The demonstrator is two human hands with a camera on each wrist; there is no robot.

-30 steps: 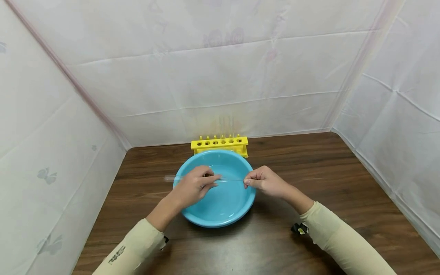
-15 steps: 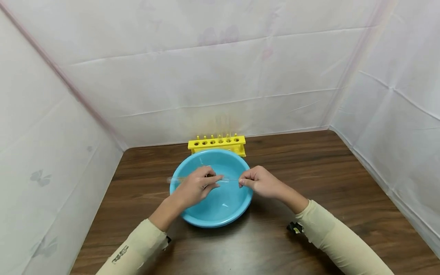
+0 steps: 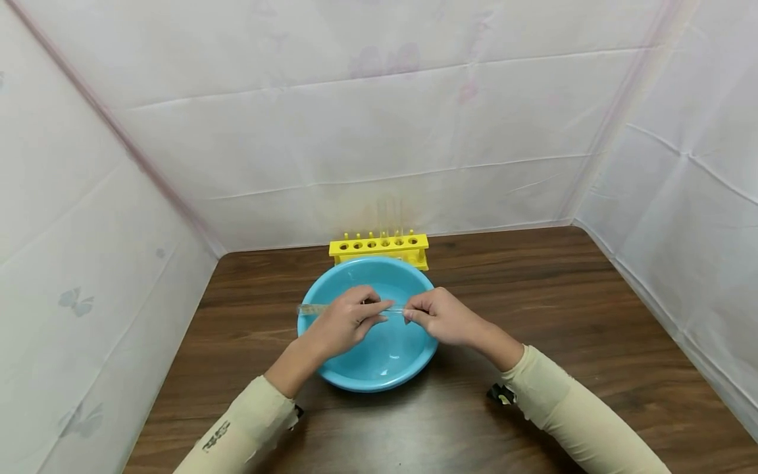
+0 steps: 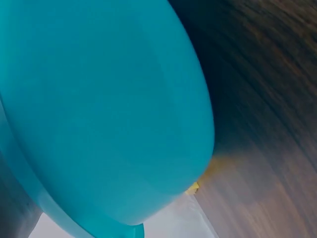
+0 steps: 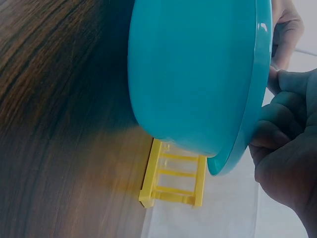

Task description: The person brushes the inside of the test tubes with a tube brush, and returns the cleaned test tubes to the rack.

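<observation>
Over the blue basin (image 3: 379, 385), the left hand (image 3: 346, 322) holds a clear glass tube (image 3: 312, 309) lying level, its far end reaching past the basin's left rim. The right hand (image 3: 447, 317) pinches a thin rod (image 3: 397, 310) that runs leftward to the left hand's fingertips. What lies under the left fingers is hidden. In the right wrist view, the right hand (image 5: 292, 134) is beside the basin's rim (image 5: 257, 64), its thumb and index finger together. The left wrist view shows the basin's side (image 4: 109, 109) and no hand.
Behind the basin stands a yellow test tube rack (image 3: 379, 246) with two clear tubes (image 3: 399, 220) upright in it. The brown wooden table (image 3: 533, 276) is bounded by white sheeting (image 3: 367, 131) at the back and both sides.
The right hand has moved left, closer to the left hand, and less of the rod shows between them. The tube's left end has shifted slightly right.
</observation>
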